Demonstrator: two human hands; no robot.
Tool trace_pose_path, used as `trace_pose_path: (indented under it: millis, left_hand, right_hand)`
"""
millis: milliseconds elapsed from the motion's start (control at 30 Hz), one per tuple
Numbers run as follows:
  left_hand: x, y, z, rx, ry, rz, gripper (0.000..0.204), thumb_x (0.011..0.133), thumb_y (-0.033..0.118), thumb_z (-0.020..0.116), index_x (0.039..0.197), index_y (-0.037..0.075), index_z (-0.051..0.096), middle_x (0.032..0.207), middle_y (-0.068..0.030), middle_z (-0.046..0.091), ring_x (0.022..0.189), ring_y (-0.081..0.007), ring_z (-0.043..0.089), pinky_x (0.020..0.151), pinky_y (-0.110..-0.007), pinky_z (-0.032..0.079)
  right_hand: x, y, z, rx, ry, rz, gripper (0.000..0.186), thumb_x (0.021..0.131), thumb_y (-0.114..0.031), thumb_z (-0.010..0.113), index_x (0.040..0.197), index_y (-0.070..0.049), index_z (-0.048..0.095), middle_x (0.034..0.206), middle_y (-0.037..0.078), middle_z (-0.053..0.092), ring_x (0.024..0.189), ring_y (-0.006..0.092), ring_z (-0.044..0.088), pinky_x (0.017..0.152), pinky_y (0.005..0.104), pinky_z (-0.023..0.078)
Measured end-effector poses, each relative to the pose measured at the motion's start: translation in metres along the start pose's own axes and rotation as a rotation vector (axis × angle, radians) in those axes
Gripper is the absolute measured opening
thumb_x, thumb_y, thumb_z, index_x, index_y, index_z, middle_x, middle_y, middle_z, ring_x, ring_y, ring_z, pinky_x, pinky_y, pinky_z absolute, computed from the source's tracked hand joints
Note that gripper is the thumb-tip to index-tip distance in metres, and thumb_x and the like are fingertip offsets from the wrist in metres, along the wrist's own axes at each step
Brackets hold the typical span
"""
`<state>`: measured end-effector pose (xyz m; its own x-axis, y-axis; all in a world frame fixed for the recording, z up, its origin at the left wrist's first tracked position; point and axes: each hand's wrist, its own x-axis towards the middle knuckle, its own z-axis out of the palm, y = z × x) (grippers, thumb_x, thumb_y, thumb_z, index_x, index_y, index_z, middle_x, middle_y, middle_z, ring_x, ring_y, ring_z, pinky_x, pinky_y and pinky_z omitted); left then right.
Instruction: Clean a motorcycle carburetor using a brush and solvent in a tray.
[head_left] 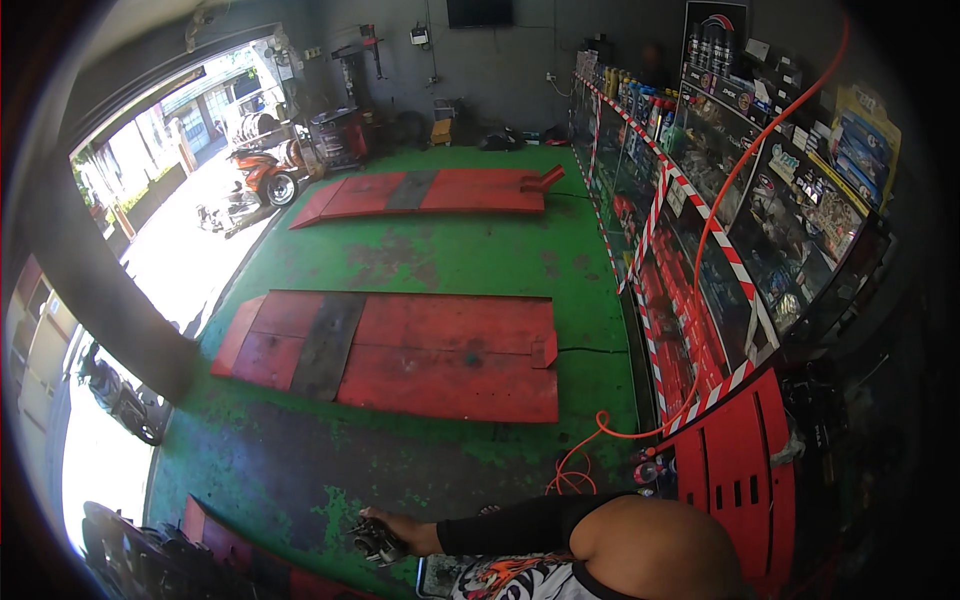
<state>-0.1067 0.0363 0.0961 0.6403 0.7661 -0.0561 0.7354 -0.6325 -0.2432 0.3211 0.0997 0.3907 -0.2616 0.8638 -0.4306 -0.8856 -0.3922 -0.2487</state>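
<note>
My right arm, in a black sleeve, reaches leftward across the lower edge of the view. At its end my right hand (412, 532) is closed around a dark metal mechanical part (376, 542), small and lumpy, whose exact kind I cannot make out. The part is held over the green floor (330, 500), close to a red platform (215, 530) at the lower left. Beside my forearm, lower down, lies a flat pale surface with a dark edge (436, 574), partly cut off. My left hand does not show.
Two low red lift platforms (450, 375) (470, 190) lie on the floor ahead. An orange hose (700, 270) hangs at the right and coils near my arm. Glass display cases (690, 220) with striped tape line the right side. A dark motorcycle (130, 550) stands lower left.
</note>
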Motion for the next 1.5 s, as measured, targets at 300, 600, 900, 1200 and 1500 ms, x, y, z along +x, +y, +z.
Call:
trace_pose_path:
  millis: [300,600,900,1200,1500]
  left_hand:
    - [-0.014,0.005,-0.006,-0.201,-0.083,-0.021,0.047,0.092,0.038,0.053,0.136,0.024,0.058,0.125,-0.0165,0.063,0.097,-0.0404,0.066,0.075,-0.057,0.053]
    - [-0.005,0.007,-0.031,-0.029,0.055,0.128,0.046,0.091,0.041,0.056,0.132,0.02,0.06,0.121,-0.0154,0.063,0.098,-0.0371,0.065,0.077,-0.054,0.054]
    - [0.012,0.013,-0.047,-0.336,0.038,-0.233,0.034,0.091,0.039,0.058,0.118,0.021,0.067,0.11,-0.0123,0.067,0.088,-0.0354,0.066,0.071,-0.052,0.054]
    - [0.018,0.018,-0.045,-0.303,0.355,-0.266,0.039,0.09,0.041,0.061,0.124,0.021,0.061,0.112,-0.0159,0.065,0.09,-0.0357,0.065,0.069,-0.052,0.053]
    - [0.004,0.007,-0.008,-0.047,0.327,-0.006,0.034,0.091,0.047,0.063,0.116,0.026,0.061,0.102,-0.0121,0.067,0.071,-0.0332,0.065,0.056,-0.051,0.052]
  right_hand:
    - [0.006,0.001,-0.008,0.004,0.051,-0.011,0.05,0.092,-0.062,0.06,0.109,-0.016,0.064,0.092,0.007,0.071,0.077,0.0208,0.071,0.071,0.0398,0.061]
    - [0.007,0.001,-0.011,0.038,0.041,-0.036,0.049,0.091,-0.062,0.061,0.105,-0.015,0.063,0.09,0.006,0.071,0.075,0.0203,0.07,0.068,0.0413,0.06]
    - [0.007,-0.002,-0.014,0.05,0.046,-0.013,0.047,0.095,-0.059,0.058,0.116,-0.017,0.059,0.096,0.007,0.07,0.079,0.0195,0.07,0.074,0.0385,0.06]
    - [0.007,-0.003,-0.011,0.042,0.028,-0.024,0.051,0.093,-0.062,0.059,0.108,-0.013,0.064,0.094,0.007,0.07,0.078,0.0192,0.069,0.073,0.0384,0.06]
    - [0.003,-0.008,0.008,0.015,0.045,-0.007,0.052,0.091,-0.063,0.061,0.107,-0.014,0.064,0.092,0.007,0.071,0.078,0.0201,0.069,0.072,0.0399,0.06]
